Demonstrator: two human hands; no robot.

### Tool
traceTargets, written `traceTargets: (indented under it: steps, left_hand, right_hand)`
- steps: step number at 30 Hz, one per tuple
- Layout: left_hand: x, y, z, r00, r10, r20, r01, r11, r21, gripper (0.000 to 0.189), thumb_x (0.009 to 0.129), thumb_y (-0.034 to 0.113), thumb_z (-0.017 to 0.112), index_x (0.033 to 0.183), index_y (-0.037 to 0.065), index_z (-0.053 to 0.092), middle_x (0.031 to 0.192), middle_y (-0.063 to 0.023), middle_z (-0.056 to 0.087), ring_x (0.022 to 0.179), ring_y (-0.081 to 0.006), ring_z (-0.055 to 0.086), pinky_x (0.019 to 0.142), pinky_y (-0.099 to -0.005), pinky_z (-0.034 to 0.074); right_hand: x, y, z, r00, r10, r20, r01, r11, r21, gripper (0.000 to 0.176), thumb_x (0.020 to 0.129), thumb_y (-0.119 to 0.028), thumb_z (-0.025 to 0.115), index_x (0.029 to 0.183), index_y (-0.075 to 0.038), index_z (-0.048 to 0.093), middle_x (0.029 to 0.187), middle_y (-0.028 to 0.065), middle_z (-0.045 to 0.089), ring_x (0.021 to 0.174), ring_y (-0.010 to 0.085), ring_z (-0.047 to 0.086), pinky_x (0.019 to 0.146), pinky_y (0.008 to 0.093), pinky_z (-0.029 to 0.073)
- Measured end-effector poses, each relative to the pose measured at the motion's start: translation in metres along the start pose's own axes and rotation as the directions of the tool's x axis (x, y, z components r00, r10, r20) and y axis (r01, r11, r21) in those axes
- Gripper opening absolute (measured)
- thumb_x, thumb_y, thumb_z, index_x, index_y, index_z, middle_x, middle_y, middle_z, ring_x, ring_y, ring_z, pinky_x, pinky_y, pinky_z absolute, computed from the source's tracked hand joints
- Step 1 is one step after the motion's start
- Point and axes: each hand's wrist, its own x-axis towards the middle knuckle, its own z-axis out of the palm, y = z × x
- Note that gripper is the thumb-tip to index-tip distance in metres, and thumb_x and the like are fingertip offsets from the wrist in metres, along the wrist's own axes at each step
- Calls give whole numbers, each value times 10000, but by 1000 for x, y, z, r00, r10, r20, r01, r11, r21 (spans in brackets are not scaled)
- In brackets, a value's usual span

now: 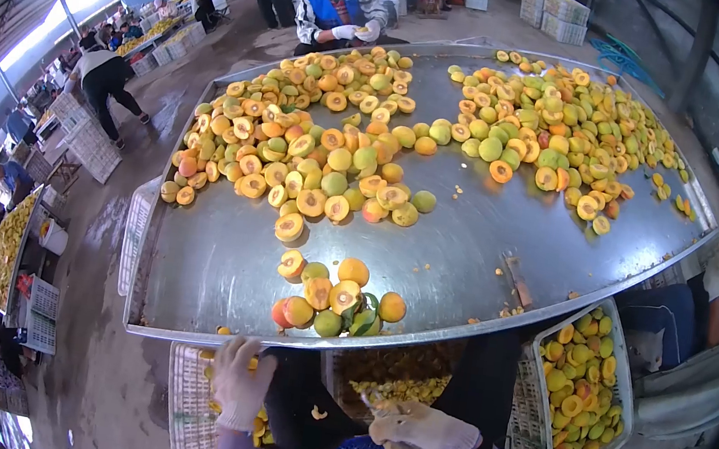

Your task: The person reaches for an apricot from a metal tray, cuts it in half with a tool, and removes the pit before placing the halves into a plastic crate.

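Left hand (239, 383), white-gloved: raised just beyond the near edge of the table, fingers slightly apart, nothing seen in it. Beneath it, a white slatted plastic crate (187, 415) with yellow fruit. Ahead, between the two hands, a small cluster of orange-yellow fruit (317, 292), some cut with pits exposed, on a shiny metal-topped table (452, 282); larger piles farther out. Right hand (423, 430), white-gloved: fingers curled, a small object at the fingertips too unclear to identify; closure on it cannot be told. Beyond it, yellow fruit pieces (392, 390) below table level. To its right, a white plastic crate filled with yellow-green fruit (578, 390).
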Motion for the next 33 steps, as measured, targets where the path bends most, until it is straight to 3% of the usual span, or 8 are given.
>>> traceTargets:
  steps: [2, 5, 12, 14, 15, 18, 30, 33]
  left_hand:
    - [35, 29, 15, 995, -45, 94, 81, 898, -431, 424, 763, 206, 706, 1171, 137, 612, 1181, -69, 601, 1204, -300, 507, 953, -434, 459]
    - [79, 30, 60, 971, 218, 95, -199, 965, -173, 499, 743, 228, 722, 1215, 137, 589, 1215, -78, 586, 1194, -311, 522, 950, -430, 461]
    - [109, 16, 54, 881, 134, 454, 72, 910, -408, 499, 837, 320, 644, 1290, 139, 538, 1137, -127, 636, 978, -287, 644, 806, -390, 517]
    - [89, 22, 40, 719, 96, 688, 693, -25, -721, 499, 909, 406, 593, 1308, 116, 517, 1085, -143, 653, 854, -235, 665, 658, -321, 520]
    - [77, 30, 38, 779, 231, 583, 627, -292, -722, 566, 947, 493, 543, 1306, 58, 496, 1052, -154, 646, 799, -199, 659, 574, -267, 497]
    - [61, 73, -14, 666, 159, 729, 706, -451, -546, 645, 942, 536, 533, 1303, 4, 472, 1059, -155, 639, 820, -214, 658, 604, -295, 527]
    - [25, 102, -36, 753, 271, 600, 658, -329, -677, 632, 1012, 516, 372, 1309, -30, 481, 1179, -144, 597, 1062, -241, 599, 927, -362, 497]
    - [16, 110, -35, 791, 256, 555, 608, -241, -756, 582, 1026, 481, 374, 1304, -16, 492, 1194, -123, 600, 1080, -221, 592, 946, -354, 485]
  right_hand:
    - [3, -7, 8, 1000, -3, -2, 3, 998, -56, 332, 922, -416, 604, 762, -135, 529, 594, -11, 530, 465, 70, 483, 384, 225, 361]
    - [6, -2, 11, 997, -43, -67, 42, 999, -16, 335, 932, -374, 626, 745, -110, 541, 582, -14, 529, 472, 61, 489, 393, 224, 378]
    - [1, -9, 12, 983, 5, -183, -10, 1000, -25, 306, 937, -374, 625, 830, -94, 563, 601, -3, 551, 485, 68, 508, 402, 226, 393]
    - [6, -11, 12, 991, -26, -132, 13, 995, -99, 375, 919, -474, 599, 1017, -113, 560, 645, 8, 553, 547, 99, 556, 462, 240, 438]
    - [7, -12, 16, 992, -17, -125, 4, 995, -102, 375, 919, -474, 599, 1017, -113, 560, 645, 8, 553, 547, 99, 556, 462, 240, 438]
    - [8, -21, 29, 970, -162, -181, 150, 986, -78, 381, 931, -469, 576, 1082, -119, 564, 676, -6, 571, 596, 92, 583, 514, 241, 458]
    - [11, -13, 44, 449, -851, -271, 290, 426, -857, 287, 880, -353, 659, 1072, -159, 573, 786, 50, 626, 691, 271, 662, 586, 361, 529]
    - [12, -16, 43, 378, -708, -596, 108, 674, -731, 415, 808, -391, 734, 1097, -185, 519, 788, 78, 664, 711, 318, 688, 607, 414, 543]
